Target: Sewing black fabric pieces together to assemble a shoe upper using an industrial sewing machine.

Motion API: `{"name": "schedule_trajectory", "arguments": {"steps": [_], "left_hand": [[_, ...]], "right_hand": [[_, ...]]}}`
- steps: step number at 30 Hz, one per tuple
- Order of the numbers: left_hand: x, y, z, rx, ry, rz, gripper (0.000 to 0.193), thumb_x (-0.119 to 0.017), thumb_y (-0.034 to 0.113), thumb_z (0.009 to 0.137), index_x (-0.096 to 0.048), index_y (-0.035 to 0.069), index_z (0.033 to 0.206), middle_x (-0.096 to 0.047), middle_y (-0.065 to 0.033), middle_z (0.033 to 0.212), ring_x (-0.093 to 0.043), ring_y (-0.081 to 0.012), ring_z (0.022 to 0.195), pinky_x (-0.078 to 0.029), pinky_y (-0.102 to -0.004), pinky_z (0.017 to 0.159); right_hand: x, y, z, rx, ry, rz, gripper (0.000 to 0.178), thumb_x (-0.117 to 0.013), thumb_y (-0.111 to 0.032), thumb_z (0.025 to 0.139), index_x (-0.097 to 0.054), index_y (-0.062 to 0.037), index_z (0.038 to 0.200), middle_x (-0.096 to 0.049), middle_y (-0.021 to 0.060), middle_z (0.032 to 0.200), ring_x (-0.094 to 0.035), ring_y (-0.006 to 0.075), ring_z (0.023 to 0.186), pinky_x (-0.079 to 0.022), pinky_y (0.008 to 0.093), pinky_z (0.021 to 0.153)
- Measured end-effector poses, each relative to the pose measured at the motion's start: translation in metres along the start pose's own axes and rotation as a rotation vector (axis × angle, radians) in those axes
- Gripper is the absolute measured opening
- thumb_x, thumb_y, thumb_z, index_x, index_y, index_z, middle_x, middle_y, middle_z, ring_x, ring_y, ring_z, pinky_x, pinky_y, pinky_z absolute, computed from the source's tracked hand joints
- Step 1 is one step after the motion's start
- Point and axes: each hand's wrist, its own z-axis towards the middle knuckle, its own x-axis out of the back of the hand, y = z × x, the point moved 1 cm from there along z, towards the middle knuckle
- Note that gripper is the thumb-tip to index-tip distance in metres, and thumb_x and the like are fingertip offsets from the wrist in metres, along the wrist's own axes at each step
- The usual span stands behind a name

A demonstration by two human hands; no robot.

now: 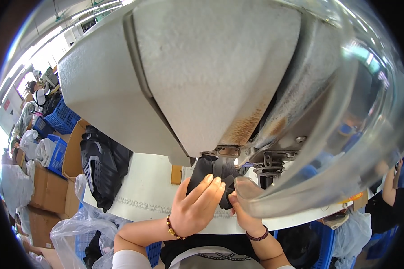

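A black padded fabric piece [201,174] lies under the head of a grey sewing machine [211,67], near the needle area, which is partly hidden. My left hand [196,207] holds it from the left, fingers together across its near side and thumb up along its left edge. My right hand [244,214] pinches the right end of the same piece, its fingers partly behind the clear plastic shield [251,197]. The piece is folded or curved between both hands, and its lower side cannot be seen.
A pile of black stitched parts [101,168] rests at the left of the white curved table [141,179], which carries a ruler strip [141,206]. Cardboard boxes [49,193], blue crates [62,117] and plastic bags [90,233] crowd the left. Other people [40,95] are farther off.
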Motion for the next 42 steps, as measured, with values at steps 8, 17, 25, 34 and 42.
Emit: {"name": "schedule_trajectory", "arguments": {"steps": [8,17,25,34,42], "left_hand": [[0.000,0.002,0.013,0.055,-0.022,-0.022,0.034,-0.059,0.008,0.067,-0.066,0.000,0.099,-0.062,-0.0086,0.103,-0.060,-0.0196,0.098,-0.044,-0.0381,0.082],[0.001,-0.003,0.021,0.064,0.001,-0.067,0.029,-0.060,0.006,0.068,-0.067,0.001,0.095,-0.062,-0.0075,0.100,-0.060,-0.0192,0.097,-0.044,-0.0374,0.081],[0.002,-0.011,0.026,0.178,0.071,-0.209,0.022,-0.064,0.002,0.072,-0.067,0.003,0.093,-0.065,-0.0097,0.095,-0.063,-0.0214,0.087,-0.045,-0.0336,0.072],[-0.009,-0.005,0.014,0.124,0.066,-0.161,0.027,-0.065,0.003,0.059,-0.066,0.003,0.086,-0.063,-0.0093,0.099,-0.058,-0.0261,0.097,-0.041,-0.0441,0.087],[-0.015,-0.004,0.007,0.031,0.103,-0.030,0.028,-0.064,0.001,0.056,-0.064,0.002,0.084,-0.062,-0.0074,0.092,-0.060,-0.0246,0.092,-0.050,-0.0313,0.067]], "right_hand": [[0.011,-0.008,0.006,-0.275,-0.029,0.011,0.013,-0.054,-0.012,0.090,-0.052,-0.0006,0.096,-0.051,0.0031,0.077,-0.053,0.0123,0.065,-0.047,0.0224,0.054],[0.005,-0.014,0.019,-0.339,0.047,0.177,0.006,-0.059,-0.005,0.087,-0.057,-0.0046,0.093,-0.054,-0.0020,0.068,-0.048,0.0045,0.057,-0.038,0.0204,0.051],[0.010,0.006,0.021,-0.081,-0.029,0.001,0.014,-0.059,-0.001,0.086,-0.057,-0.0032,0.100,-0.058,-0.0019,0.075,-0.051,0.0026,0.059,-0.038,0.0192,0.047],[0.012,-0.005,0.024,0.295,-0.211,-0.329,0.030,-0.052,0.002,0.090,-0.046,0.0027,0.119,-0.059,0.0103,0.103,-0.062,0.0128,0.077,-0.057,0.0251,0.062],[0.009,-0.011,0.026,0.256,-0.222,-0.297,0.034,-0.048,0.007,0.089,-0.044,0.0036,0.122,-0.057,0.0125,0.110,-0.061,0.0144,0.086,-0.059,0.0275,0.066]]}}
